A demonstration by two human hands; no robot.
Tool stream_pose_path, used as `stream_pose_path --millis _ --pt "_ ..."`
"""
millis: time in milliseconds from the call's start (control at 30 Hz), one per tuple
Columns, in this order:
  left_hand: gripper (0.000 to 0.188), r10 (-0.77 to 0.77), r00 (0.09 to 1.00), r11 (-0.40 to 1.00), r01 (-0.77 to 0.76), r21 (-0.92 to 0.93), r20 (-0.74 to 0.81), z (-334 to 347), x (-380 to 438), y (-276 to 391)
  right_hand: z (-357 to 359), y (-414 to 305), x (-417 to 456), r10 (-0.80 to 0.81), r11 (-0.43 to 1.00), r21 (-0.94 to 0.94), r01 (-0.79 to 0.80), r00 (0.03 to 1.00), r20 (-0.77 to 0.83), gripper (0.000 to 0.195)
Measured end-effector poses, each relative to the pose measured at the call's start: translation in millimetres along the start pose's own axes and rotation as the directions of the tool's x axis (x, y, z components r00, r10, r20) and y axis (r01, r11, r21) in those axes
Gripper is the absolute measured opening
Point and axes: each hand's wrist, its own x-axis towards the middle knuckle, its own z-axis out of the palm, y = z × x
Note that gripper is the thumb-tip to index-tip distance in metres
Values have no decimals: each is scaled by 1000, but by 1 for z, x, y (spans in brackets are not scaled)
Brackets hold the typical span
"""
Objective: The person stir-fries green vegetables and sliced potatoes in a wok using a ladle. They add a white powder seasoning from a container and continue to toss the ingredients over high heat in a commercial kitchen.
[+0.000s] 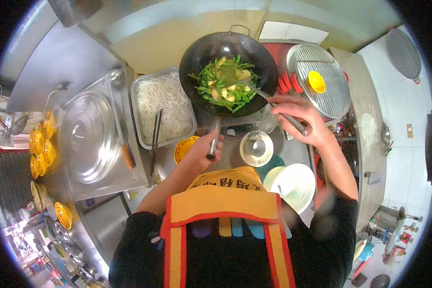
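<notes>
My left hand (201,149) grips the handle (214,138) of a dark wok (192,68). Inside the wok lie cut green vegetables (237,102), probably green beans, mixed with pale yellow chunks (229,95). My right hand (297,113) holds the handle of a metal spatula (261,93), whose blade rests among the vegetables. Part of the blade is hidden by the food. Below the wok, between my forearms, a yellow bowl (184,147) stands partly behind my left hand, and a pale bowl (256,163) sits to its right.
Left of the wok, a metal tray (134,108) holds white noodles (158,90) and black chopsticks (157,126). A ladle (118,118) lies by a large round steel lid (90,140). At right, a slatted round cover (322,100) carries a small yellow bowl (316,82). A white basin (295,187) stands near my right elbow.
</notes>
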Motion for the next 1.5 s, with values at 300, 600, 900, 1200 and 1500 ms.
stream_pose_path --millis 300,600,900,1200,1500 --pt "30 -5 1000 1000 5 -26 -2 11 1 -9 40 -51 -38 161 984 90 -153 984 -83 24" --pt "30 36 999 997 -33 68 -37 4 8 -11 135 40 -2 22 988 -143 -59 969 -245 18" --pt "30 49 998 997 -47 64 -35 9 8 -12 111 42 28 226 969 6 -247 877 -423 17" --pt "29 571 734 587 -678 443 367 -7 29 -29 163 -30 49 117 989 126 -81 942 -313 30" --pt "28 93 996 995 -93 43 -13 13 3 -16 141 13 55 309 951 149 -270 826 -472 15"
